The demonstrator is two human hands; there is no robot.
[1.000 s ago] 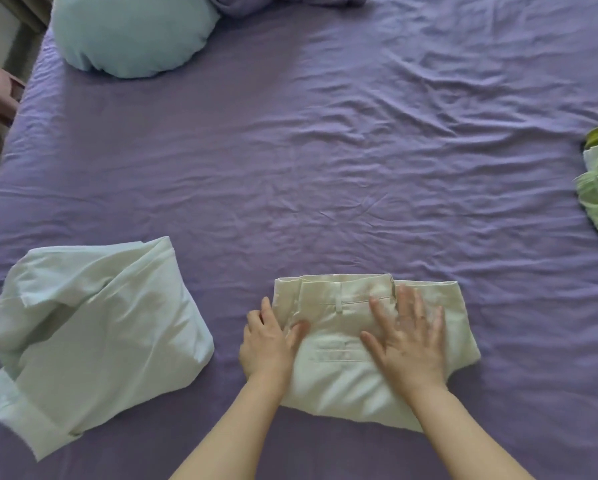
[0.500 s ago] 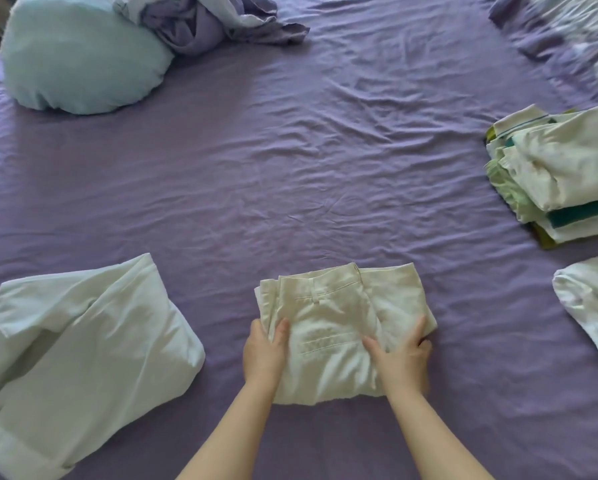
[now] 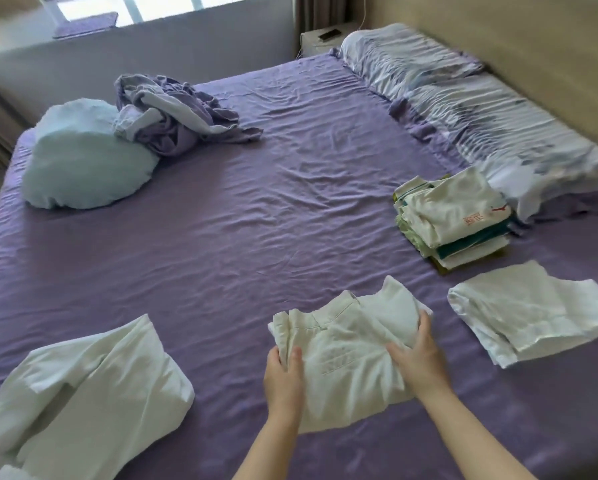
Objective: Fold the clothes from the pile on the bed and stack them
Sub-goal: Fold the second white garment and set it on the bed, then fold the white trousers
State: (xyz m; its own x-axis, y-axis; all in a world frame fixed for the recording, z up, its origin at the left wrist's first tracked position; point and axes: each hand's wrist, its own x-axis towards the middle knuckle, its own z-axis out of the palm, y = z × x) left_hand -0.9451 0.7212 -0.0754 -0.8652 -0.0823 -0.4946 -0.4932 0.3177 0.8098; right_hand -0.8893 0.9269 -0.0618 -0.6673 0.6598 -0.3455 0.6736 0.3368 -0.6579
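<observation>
I am gripping the folded cream trousers [image 3: 346, 355] at both ends: my left hand [image 3: 283, 372] is pinching the left edge, my right hand [image 3: 418, 358] is curling round the right side. They are sitting low on the purple bed [image 3: 242, 237], between a loose white garment [image 3: 86, 386] and a folded white piece [image 3: 529, 323], with the stack [image 3: 453, 216] beyond.

Two hands [image 3: 283, 375] [image 3: 417, 358]; one stack [image 3: 453, 220]; three loose folded garments [image 3: 346, 355] [image 3: 86, 393] [image 3: 529, 313]; one pillow [image 3: 83, 161].
</observation>
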